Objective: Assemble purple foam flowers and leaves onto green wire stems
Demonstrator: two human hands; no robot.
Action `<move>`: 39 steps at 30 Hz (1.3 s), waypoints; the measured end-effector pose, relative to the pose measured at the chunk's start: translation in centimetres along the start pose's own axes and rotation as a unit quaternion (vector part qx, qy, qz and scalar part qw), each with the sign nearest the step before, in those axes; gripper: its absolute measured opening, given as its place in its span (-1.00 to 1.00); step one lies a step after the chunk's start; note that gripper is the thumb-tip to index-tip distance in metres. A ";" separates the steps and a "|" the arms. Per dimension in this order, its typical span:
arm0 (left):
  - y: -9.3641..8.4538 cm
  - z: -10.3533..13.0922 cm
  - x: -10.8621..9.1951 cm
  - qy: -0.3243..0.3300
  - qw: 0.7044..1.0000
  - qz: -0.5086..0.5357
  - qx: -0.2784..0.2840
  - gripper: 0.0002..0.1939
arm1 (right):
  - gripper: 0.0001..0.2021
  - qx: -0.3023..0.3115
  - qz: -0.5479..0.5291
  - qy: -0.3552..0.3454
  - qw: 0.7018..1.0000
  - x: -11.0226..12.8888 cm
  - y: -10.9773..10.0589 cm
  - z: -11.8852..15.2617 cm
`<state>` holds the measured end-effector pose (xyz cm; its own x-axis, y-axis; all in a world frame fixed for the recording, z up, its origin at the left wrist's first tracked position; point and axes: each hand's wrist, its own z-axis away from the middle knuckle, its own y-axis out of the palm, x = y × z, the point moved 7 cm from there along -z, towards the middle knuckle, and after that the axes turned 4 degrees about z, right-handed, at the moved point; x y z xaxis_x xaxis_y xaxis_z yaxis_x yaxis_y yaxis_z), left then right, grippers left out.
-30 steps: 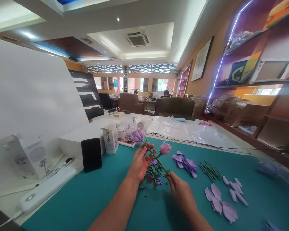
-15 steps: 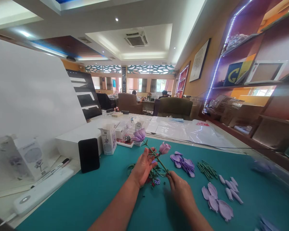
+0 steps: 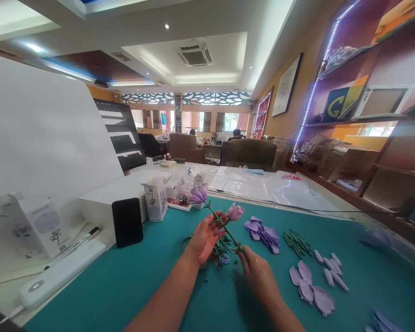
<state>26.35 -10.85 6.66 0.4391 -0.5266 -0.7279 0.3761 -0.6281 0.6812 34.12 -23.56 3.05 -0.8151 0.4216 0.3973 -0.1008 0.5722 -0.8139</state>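
Observation:
A toy flower stem point(image 3: 231, 234) slants above the mat, with an open purple bloom point(image 3: 198, 193) at its far end and a pink-lilac bud point(image 3: 235, 211) on a side branch. My right hand point(image 3: 259, 267) pinches its lower end. Higher up, my left hand point(image 3: 207, 237) has its fingers loosely curled round the stem, just below the bud's branch. Under my hands lies a pile of green leaf pieces point(image 3: 224, 244), partly hidden by my left hand, with a purple wheel-shaped piece point(image 3: 225, 259) at its edge.
On the teal mat point(image 3: 131, 286), to the right, lie purple petals point(image 3: 264, 235), green stem pieces point(image 3: 297, 243), lilac pods point(image 3: 332, 267) and broad petals point(image 3: 311, 288). A black tablet-like panel point(image 3: 127, 222), a printed carton point(image 3: 155, 203) and a white power strip point(image 3: 64, 272) stand left.
Both hands stay almost in place on the flower stem. The bloom and bud have shifted very slightly left in view.

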 end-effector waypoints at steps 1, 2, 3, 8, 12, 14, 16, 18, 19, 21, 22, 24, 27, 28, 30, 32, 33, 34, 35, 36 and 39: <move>0.0 0.0 0.0 -0.001 1.000 0.001 0.004 -0.63 | -0.70 -0.003 -0.001 -0.002 1.000 0.1 0.0 0.0; 0.0 0.0 0.0 -0.003 1.000 0.000 0.007 -0.62 | -0.71 -0.003 -0.002 -0.003 1.000 0.1 0.0 0.0; -0.1 0.0 0.0 -0.005 1.000 -0.004 0.008 -0.59 | -0.71 -0.004 -0.004 -0.002 1.000 0.1 0.0 0.0; -1.0 0.3 -0.3 -0.002 0.997 -0.065 -0.046 -0.41 | -0.69 0.003 -0.014 0.024 1.000 -0.9 -0.2 -0.3; -2.6 1.1 -0.9 0.020 0.984 -0.092 -0.149 -0.49 | -0.68 0.009 -0.013 0.048 0.999 -2.3 -1.2 -1.2; -3.4 1.6 -1.1 0.037 0.978 -0.097 -0.182 -0.53 | -0.70 0.010 -0.012 0.055 0.998 -2.8 -2.2 -1.6; -3.9 1.9 -1.2 0.045 0.975 -0.106 -0.192 -0.54 | -0.70 0.004 -0.005 0.069 0.998 -3.3 -3.6 -1.7; -4.3 2.1 -1.1 0.044 0.973 -0.121 -0.189 -0.53 | -0.68 -0.009 0.009 0.089 0.996 -4.1 -5.3 -1.6; -4.3 2.0 -1.0 0.039 0.974 -0.127 -0.183 -0.52 | -0.66 -0.016 0.018 0.100 0.995 -4.7 -6.2 -1.5; -4.3 2.0 -0.9 0.026 0.975 -0.134 -0.177 -0.51 | -0.64 -0.026 0.039 0.121 0.992 -6.2 -8.2 -1.0; -4.3 1.9 -0.9 0.021 0.975 -0.136 -0.176 -0.52 | -0.65 -0.031 0.050 0.132 0.990 -7.2 -9.3 -0.6; -4.0 1.8 -0.7 0.000 0.975 -0.141 -0.173 -0.55 | -0.66 -0.038 0.073 0.155 0.984 -9.6 -11.7 0.3; -3.4 1.9 -0.7 -0.026 0.975 -0.148 -0.164 -0.64 | -0.67 -0.047 0.108 0.201 0.972 -14.1 -15.2 2.5; -3.3 2.0 -0.7 -0.032 0.975 -0.149 -0.163 -0.66 | -0.68 -0.050 0.121 0.219 0.967 -15.7 -16.3 3.4; -3.2 2.1 -0.7 -0.041 0.973 -0.150 -0.170 -0.70 | -0.69 -0.049 0.148 0.260 0.953 -19.0 -18.1 5.4; -3.1 2.2 -0.7 -0.049 0.972 -0.149 -0.177 -0.71 | -0.69 -0.043 0.174 0.300 0.937 -22.2 -19.5 7.6; -3.1 2.2 -0.7 -0.051 0.972 -0.148 -0.178 -0.71 | -0.69 -0.038 0.185 0.320 0.928 -23.8 -20.0 8.7; -3.1 2.1 -0.6 -0.052 0.972 -0.148 -0.177 -0.72 | -0.70 -0.034 0.196 0.340 0.919 -25.3 -20.4 9.8; -3.1 2.1 -0.6 -0.053 0.972 -0.149 -0.176 -0.72 | -0.71 -0.030 0.205 0.355 0.911 -26.6 -20.8 10.8; -3.2 2.0 -0.6 -0.055 0.972 -0.151 -0.174 -0.73 | -0.71 -0.025 0.213 0.368 0.905 -27.9 -21.1 11.7; -3.6 1.8 -0.4 -0.065 0.969 -0.159 -0.180 -0.72 | -0.68 -0.018 0.236 0.388 0.891 -30.9 -21.6 13.9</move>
<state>23.35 -9.40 4.33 0.1570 -0.4209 -0.8934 0.7456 -0.5428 0.3867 53.60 -58.73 2.50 -0.1206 0.9723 0.2001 0.1777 0.2194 -0.9593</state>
